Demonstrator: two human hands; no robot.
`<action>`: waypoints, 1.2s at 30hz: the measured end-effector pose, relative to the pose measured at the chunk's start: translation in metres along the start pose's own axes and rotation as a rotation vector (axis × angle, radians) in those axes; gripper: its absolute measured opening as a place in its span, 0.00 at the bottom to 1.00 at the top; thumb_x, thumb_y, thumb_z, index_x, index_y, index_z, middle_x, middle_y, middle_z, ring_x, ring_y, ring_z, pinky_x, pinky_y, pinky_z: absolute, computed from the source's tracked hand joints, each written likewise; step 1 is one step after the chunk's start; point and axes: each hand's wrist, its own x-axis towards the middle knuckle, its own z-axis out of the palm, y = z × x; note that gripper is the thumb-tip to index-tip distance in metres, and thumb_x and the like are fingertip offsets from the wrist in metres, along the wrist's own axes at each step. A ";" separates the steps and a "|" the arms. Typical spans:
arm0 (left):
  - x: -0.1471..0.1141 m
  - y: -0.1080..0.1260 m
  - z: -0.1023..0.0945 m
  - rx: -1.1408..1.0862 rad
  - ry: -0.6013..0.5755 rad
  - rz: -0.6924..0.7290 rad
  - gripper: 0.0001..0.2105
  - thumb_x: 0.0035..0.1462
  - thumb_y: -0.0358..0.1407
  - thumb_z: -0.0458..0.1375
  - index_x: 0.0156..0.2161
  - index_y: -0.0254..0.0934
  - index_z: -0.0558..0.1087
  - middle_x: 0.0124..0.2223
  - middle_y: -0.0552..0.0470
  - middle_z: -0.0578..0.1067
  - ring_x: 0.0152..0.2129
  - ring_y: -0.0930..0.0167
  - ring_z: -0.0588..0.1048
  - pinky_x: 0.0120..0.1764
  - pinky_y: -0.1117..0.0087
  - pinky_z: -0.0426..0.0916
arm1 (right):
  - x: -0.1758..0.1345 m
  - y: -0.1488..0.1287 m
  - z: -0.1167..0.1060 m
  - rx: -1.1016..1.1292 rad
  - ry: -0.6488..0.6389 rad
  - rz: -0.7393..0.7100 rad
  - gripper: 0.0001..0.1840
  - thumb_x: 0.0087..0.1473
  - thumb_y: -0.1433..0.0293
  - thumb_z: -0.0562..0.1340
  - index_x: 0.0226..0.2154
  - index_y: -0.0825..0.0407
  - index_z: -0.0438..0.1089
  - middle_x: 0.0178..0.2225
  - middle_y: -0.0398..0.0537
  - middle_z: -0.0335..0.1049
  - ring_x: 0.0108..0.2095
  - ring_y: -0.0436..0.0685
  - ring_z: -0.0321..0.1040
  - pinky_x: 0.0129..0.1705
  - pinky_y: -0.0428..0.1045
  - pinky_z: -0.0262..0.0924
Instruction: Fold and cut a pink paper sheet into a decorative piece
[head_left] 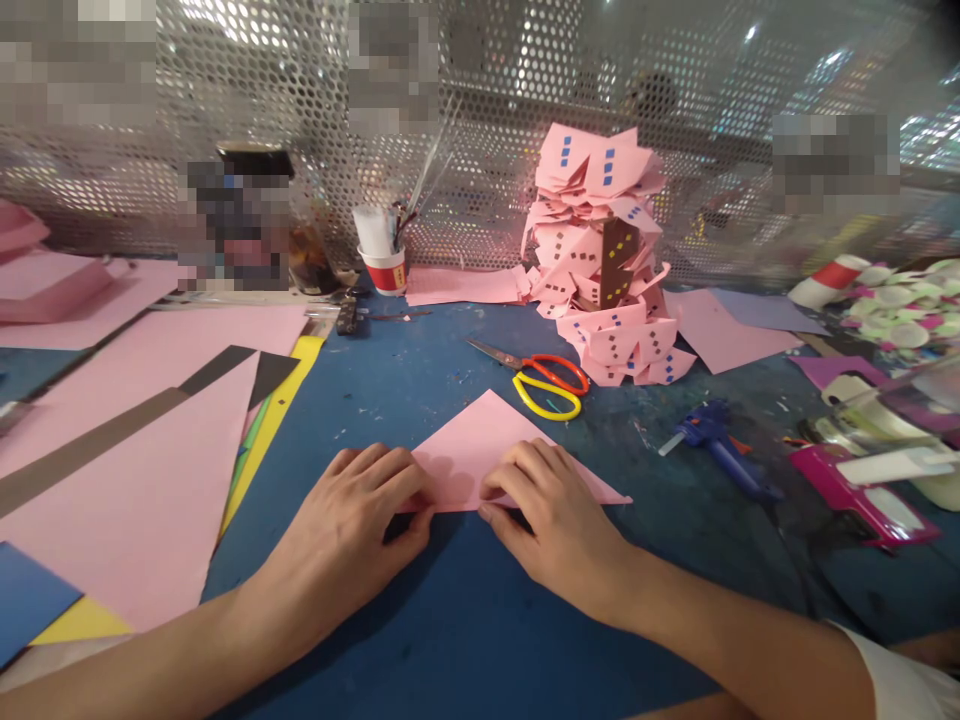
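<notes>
A pink sheet of paper [480, 440], folded into a triangle, lies on the blue table with its tip pointing away from me. My left hand [367, 505] pinches the near edge toward the left, thumb below and fingers above. Along the same edge, right of the middle, my right hand [551, 515] is closed on the paper with thumb and fingertips. The triangle's right corner shows past that hand; its left corner is hidden behind my left hand. Just beyond the paper lie scissors [551, 375] with one red and one yellow handle loop.
A stack of folded pink paper pieces [600, 250] with small coloured squares stands behind the scissors. To the right are a blue glue gun [720, 450] and a magenta tape dispenser [862, 495]. Pink sheets [150, 480] cover the left side. A paper cup [384, 265] holds brushes.
</notes>
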 end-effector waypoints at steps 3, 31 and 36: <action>0.000 -0.001 0.000 0.005 -0.004 0.007 0.05 0.62 0.31 0.53 0.34 0.38 0.69 0.34 0.54 0.73 0.33 0.66 0.70 0.39 0.62 0.58 | 0.000 0.000 0.000 -0.001 -0.001 0.006 0.01 0.64 0.71 0.61 0.37 0.50 0.68 0.39 0.45 0.69 0.42 0.58 0.62 0.46 0.56 0.57; -0.008 -0.008 -0.003 0.004 -0.022 0.020 0.06 0.64 0.30 0.50 0.37 0.39 0.69 0.36 0.52 0.73 0.34 0.67 0.70 0.40 0.62 0.60 | 0.002 0.000 -0.001 -0.008 -0.004 0.001 0.02 0.64 0.71 0.61 0.37 0.50 0.68 0.39 0.47 0.69 0.42 0.58 0.62 0.46 0.56 0.57; -0.007 -0.007 -0.004 -0.006 -0.019 0.012 0.06 0.63 0.30 0.51 0.36 0.39 0.69 0.36 0.52 0.73 0.34 0.66 0.70 0.40 0.62 0.60 | 0.001 -0.001 -0.001 -0.012 0.000 0.004 0.02 0.64 0.72 0.61 0.37 0.50 0.68 0.38 0.47 0.69 0.42 0.58 0.63 0.45 0.56 0.58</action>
